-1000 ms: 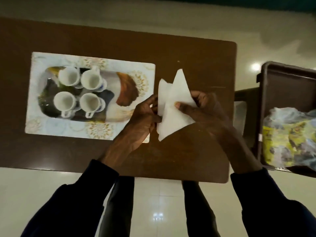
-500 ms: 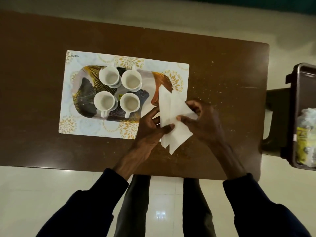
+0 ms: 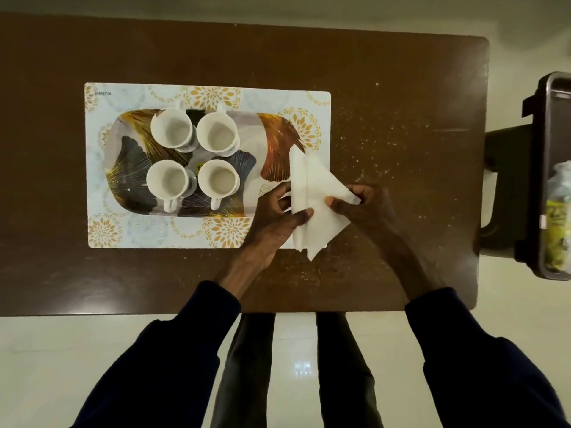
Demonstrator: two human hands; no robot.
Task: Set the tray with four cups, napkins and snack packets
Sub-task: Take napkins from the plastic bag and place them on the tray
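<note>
A patterned oval tray [image 3: 272, 140] lies on a floral placemat [image 3: 129, 97] on the brown table. Several white cups [image 3: 171, 127] stand in a square on the tray's left half. I hold folded white napkins [image 3: 315, 193] over the tray's right end and the placemat's edge. My left hand [image 3: 275, 220] pinches their left side with thumb on top. Their right corner is gripped by my right hand [image 3: 364, 208]. Snack packets [image 3: 557, 220] in yellow and clear wrap lie in a dark bin at the far right.
The dark bin [image 3: 543, 168] sits on a dark stool [image 3: 506, 186] just off the table's right edge. Crumbs speckle the table's right part [image 3: 401, 125]. My legs and the pale tiled floor show below the table's near edge.
The view has shifted left, bringing the tray toward centre. Both hands have carried the napkins from the bare table leftward to the tray's right end.
</note>
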